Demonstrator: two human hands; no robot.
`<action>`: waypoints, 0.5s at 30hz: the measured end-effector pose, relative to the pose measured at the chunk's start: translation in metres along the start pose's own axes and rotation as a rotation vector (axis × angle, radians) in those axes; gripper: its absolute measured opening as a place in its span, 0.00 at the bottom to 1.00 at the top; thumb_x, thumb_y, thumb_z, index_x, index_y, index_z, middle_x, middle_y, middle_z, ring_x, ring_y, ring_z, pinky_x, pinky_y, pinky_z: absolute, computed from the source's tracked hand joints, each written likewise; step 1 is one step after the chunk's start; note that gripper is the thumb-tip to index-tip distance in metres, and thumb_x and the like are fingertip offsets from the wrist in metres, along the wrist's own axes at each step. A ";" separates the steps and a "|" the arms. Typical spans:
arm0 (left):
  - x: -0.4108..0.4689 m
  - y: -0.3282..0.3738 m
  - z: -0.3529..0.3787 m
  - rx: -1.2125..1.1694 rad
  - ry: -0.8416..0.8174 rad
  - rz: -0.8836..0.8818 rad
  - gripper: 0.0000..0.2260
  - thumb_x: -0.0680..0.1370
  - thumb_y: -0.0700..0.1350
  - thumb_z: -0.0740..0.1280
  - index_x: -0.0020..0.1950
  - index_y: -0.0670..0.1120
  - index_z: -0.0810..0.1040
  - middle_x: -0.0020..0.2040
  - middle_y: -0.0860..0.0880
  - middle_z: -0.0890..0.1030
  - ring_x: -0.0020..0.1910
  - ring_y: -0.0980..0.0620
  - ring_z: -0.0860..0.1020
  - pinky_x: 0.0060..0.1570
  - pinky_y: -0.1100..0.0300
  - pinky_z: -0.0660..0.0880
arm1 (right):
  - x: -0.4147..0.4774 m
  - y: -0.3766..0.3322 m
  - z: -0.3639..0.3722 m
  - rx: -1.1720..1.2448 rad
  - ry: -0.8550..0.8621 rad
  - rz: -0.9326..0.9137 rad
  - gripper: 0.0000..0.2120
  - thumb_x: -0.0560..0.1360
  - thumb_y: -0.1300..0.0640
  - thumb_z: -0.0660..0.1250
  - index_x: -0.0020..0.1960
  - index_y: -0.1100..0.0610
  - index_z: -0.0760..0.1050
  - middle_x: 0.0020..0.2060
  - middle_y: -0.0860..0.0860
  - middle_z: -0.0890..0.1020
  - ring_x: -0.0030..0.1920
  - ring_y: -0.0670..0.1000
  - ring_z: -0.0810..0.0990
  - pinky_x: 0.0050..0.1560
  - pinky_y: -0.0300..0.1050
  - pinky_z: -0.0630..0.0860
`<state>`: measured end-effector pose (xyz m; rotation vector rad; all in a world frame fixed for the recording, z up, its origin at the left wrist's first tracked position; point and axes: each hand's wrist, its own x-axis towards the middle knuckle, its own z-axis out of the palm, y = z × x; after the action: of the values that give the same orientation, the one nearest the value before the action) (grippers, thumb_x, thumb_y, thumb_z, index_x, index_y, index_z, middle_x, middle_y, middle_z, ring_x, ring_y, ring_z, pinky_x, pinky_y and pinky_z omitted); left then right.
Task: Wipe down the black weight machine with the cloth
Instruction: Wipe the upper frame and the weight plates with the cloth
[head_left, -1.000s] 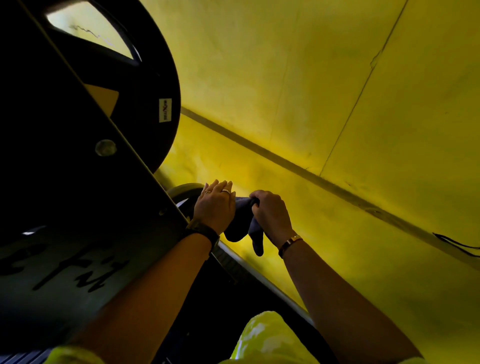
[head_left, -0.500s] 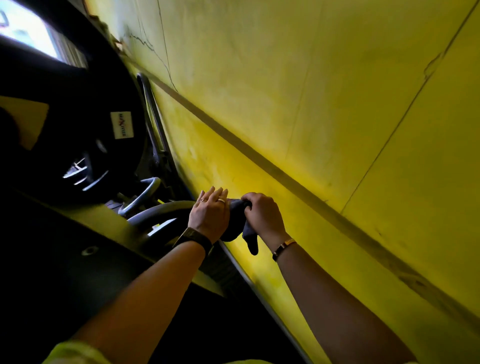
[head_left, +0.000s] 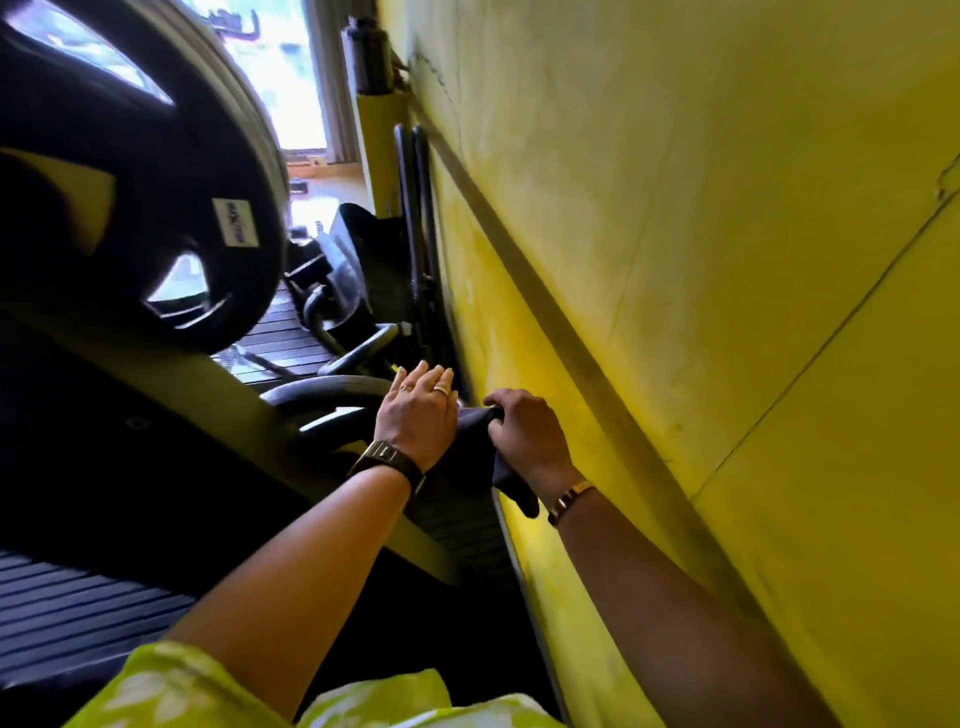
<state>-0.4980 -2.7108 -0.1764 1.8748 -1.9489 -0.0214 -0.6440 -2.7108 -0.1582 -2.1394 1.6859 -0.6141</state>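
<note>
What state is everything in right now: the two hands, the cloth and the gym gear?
Left hand: fingers straight, laid flat right beside the cloth.
Right hand: fingers curled round the cloth.
Dark fabric cloth: bunched up, one corner hanging down.
Large round black weight plate: standing on edge behind the frame.
Black metal weight machine frame: sloping; too dark to tell whether it is clean.

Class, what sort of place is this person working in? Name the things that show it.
Probably a gym: a big black weight plate, a machine frame, and ribbed rubber flooring beside a yellow wall.
</note>
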 end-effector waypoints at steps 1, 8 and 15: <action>-0.002 -0.003 -0.003 0.011 0.010 -0.010 0.25 0.77 0.51 0.52 0.59 0.38 0.81 0.58 0.41 0.82 0.61 0.39 0.78 0.66 0.42 0.67 | -0.001 -0.002 0.002 0.006 -0.006 -0.024 0.18 0.74 0.66 0.63 0.62 0.58 0.78 0.58 0.57 0.80 0.59 0.57 0.78 0.56 0.43 0.71; -0.030 -0.026 -0.035 0.118 0.078 -0.130 0.20 0.80 0.49 0.56 0.59 0.40 0.82 0.57 0.44 0.83 0.62 0.43 0.78 0.66 0.46 0.68 | -0.002 -0.040 0.015 0.007 -0.060 -0.177 0.16 0.71 0.69 0.60 0.55 0.62 0.79 0.52 0.61 0.77 0.53 0.62 0.76 0.56 0.51 0.74; -0.063 -0.049 -0.095 0.241 0.132 -0.155 0.20 0.84 0.48 0.52 0.75 0.43 0.67 0.73 0.46 0.70 0.76 0.47 0.61 0.76 0.52 0.48 | -0.016 -0.095 0.009 0.004 -0.166 -0.164 0.12 0.73 0.60 0.62 0.52 0.63 0.79 0.52 0.59 0.78 0.53 0.60 0.78 0.50 0.44 0.73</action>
<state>-0.4219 -2.6275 -0.1243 2.1190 -1.7793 0.2952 -0.5640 -2.6731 -0.1180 -2.2734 1.4325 -0.4676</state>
